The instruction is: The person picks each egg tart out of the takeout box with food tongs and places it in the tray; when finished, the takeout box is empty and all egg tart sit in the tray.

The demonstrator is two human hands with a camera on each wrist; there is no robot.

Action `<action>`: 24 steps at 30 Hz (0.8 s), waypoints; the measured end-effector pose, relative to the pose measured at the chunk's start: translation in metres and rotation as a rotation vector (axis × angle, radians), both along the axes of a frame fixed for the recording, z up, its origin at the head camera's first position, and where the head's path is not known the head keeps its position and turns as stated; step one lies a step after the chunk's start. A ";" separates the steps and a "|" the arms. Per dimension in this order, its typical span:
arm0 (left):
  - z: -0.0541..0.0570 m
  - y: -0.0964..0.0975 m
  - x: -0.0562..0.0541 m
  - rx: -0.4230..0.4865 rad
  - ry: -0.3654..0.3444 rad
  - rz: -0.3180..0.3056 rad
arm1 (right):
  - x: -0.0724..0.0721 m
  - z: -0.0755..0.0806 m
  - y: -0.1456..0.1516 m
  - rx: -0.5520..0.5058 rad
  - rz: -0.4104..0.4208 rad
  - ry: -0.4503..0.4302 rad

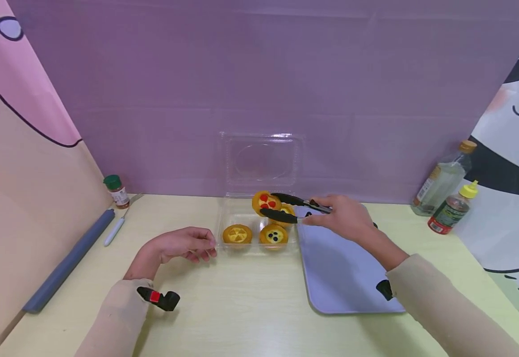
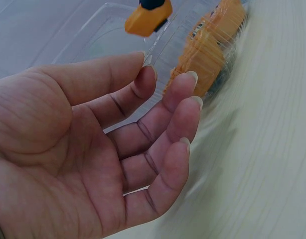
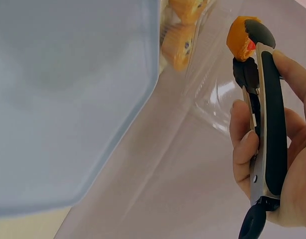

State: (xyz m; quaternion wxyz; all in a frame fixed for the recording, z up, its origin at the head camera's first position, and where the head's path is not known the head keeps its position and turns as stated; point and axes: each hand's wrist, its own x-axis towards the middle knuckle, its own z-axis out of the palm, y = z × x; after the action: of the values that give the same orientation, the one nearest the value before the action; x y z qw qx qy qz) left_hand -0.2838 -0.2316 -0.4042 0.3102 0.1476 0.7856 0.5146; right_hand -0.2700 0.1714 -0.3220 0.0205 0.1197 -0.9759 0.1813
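My right hand [image 1: 342,215] grips a pair of tongs [image 3: 273,129] with black tips and handles. Between the tips, a round tart with red topping [image 1: 267,202] is held up over the clear plastic container [image 1: 230,206]. That container lies with its lid [image 1: 263,161] raised at the back. Inside are a tart with yellow wedges [image 1: 237,234], a tart with dark berries [image 1: 274,236] and another tart partly hidden behind the tongs. At the container's left edge, my left hand [image 1: 185,244] pinches the rim between thumb and forefinger, its other fingers loosely bent.
A pale lavender tray [image 1: 340,277] lies right of the container, under my right arm. Two bottles, a clear one [image 1: 442,181] and a yellow-capped one [image 1: 451,210], stand far right. At left are a green-capped jar [image 1: 117,192], a light-handled tool [image 1: 114,231] and a long blue-grey bar [image 1: 69,260].
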 end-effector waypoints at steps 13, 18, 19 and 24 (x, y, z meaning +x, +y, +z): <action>0.000 -0.003 -0.001 0.006 0.006 -0.006 | 0.020 0.012 0.057 0.001 -0.061 0.054; 0.000 -0.002 -0.001 -0.002 0.007 -0.008 | 0.026 0.011 0.081 0.008 -0.074 0.076; 0.000 -0.002 -0.001 -0.002 0.007 -0.010 | 0.028 0.011 0.086 0.007 -0.078 0.079; 0.001 -0.002 -0.001 0.001 0.007 -0.015 | 0.033 0.009 0.105 0.015 -0.122 0.077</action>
State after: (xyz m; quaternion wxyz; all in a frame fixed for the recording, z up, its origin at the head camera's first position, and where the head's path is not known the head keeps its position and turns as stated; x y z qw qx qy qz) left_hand -0.2843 -0.2336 -0.4036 0.3111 0.1552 0.7854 0.5121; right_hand -0.2369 0.2764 -0.3130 0.0681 0.0667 -0.9812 0.1676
